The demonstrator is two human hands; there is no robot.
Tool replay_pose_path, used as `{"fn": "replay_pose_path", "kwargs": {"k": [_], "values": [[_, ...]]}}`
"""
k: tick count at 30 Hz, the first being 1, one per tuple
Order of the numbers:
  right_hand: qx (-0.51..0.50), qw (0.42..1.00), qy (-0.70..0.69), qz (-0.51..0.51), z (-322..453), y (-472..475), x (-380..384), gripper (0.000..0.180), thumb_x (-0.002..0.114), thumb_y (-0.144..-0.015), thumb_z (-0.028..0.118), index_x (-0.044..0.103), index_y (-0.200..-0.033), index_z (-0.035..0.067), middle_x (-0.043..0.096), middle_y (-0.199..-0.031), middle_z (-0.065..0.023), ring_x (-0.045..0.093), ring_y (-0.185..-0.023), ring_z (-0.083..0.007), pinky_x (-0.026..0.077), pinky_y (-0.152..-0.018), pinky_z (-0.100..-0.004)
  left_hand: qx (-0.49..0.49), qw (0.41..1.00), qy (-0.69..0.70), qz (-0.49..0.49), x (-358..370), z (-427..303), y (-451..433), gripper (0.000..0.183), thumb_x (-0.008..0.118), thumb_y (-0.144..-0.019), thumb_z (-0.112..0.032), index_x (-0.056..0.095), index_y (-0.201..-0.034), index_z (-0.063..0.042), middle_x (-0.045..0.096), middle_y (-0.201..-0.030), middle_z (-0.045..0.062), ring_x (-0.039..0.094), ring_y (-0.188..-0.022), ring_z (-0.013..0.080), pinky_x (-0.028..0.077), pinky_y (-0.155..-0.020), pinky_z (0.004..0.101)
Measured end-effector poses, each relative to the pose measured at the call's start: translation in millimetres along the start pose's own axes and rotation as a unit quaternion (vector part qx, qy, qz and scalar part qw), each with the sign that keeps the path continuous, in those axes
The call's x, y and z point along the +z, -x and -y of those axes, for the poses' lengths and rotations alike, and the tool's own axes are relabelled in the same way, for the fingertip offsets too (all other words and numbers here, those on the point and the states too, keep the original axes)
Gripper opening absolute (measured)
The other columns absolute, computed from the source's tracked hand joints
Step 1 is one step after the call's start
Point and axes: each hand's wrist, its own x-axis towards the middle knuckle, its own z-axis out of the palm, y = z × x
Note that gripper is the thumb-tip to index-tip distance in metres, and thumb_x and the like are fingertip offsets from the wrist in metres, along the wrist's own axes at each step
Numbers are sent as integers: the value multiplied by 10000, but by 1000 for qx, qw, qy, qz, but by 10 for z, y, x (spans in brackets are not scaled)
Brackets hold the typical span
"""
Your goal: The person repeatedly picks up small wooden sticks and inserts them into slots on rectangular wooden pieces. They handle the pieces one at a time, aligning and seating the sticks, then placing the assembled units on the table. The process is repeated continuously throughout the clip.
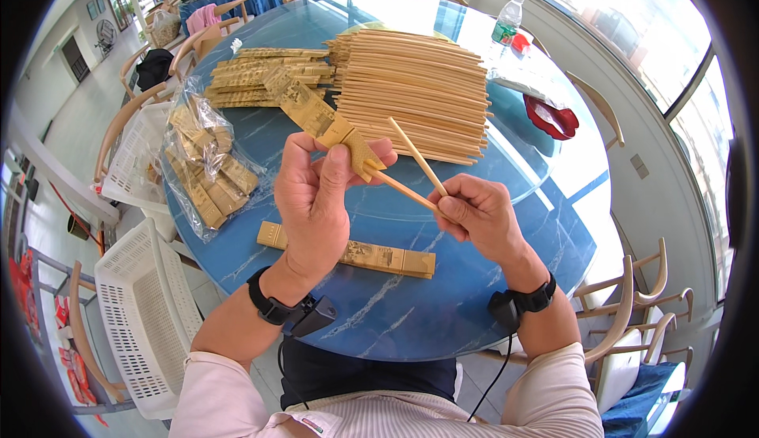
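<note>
Over the table, my left hand (323,186) grips a gold printed paper sleeve (317,118) between thumb and fingers. One wooden stick (409,192) enters the sleeve's lower end, and my right hand (477,212) pinches its other end. That same hand also holds a second wooden stick (418,156), which points up and away with its far end free. Below my left hand lies a flat stack of gold paper sleeves (388,258), partly hidden by the wrist. A large pile of wooden sticks (415,94) lies beyond my hands.
Filled gold sleeves (261,79) lie left of the pile. A clear plastic bag (207,159) holds more sleeves. White plastic baskets (145,313) stand at the left. A water bottle (508,20) and a red dish (550,118) are on the blue round table (474,319).
</note>
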Motion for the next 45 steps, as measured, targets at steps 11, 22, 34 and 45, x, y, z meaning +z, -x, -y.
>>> {"fn": "replay_pose_path", "kwargs": {"k": [11, 22, 34, 45], "values": [[-20, 999, -20, -24, -37, -8, 27, 171, 643, -1122, 127, 711, -1107, -30, 672, -780, -30, 527, -606, -52, 437, -552, -216, 30, 999, -10, 23, -19, 30, 13, 396, 550, -1162, -188, 459, -1507, -16, 785, -1220, 217, 801, -1062, 283, 659, -852, 338], [-126, 978, 97, -137, -122, 3, 66, 70, 732, -1044, 48, 712, -1067, -15, 678, -830, -53, 558, -669, -101, 465, -595, -259, -8, 996, -81, 28, -7, 3, 6, 592, 630, -1111, -80, 361, -1628, 23, 785, -1211, 231, 795, -1095, 276, 666, -836, 314], [-272, 937, 168, -142, -250, -30, 123, 182, 840, -896, -34, 748, -1050, -4, 648, -880, -86, 587, -713, -197, 454, -616, -323, -76, 996, -15, 49, 98, 130, 109, 426, 615, -1136, -175, 494, -1506, -2, 780, -1238, 219, 796, -1101, 291, 672, -844, 325], [-210, 947, 225, -89, -113, 37, 112, 83, 775, -991, 35, 748, -1036, -30, 665, -802, -118, 636, -658, -240, 503, -599, -339, -121, 982, 130, -58, -3, 90, -30, 254, 606, -1148, -240, 693, -1239, -20, 796, -1179, 166, 806, -1040, 268, 662, -884, 347]]}}
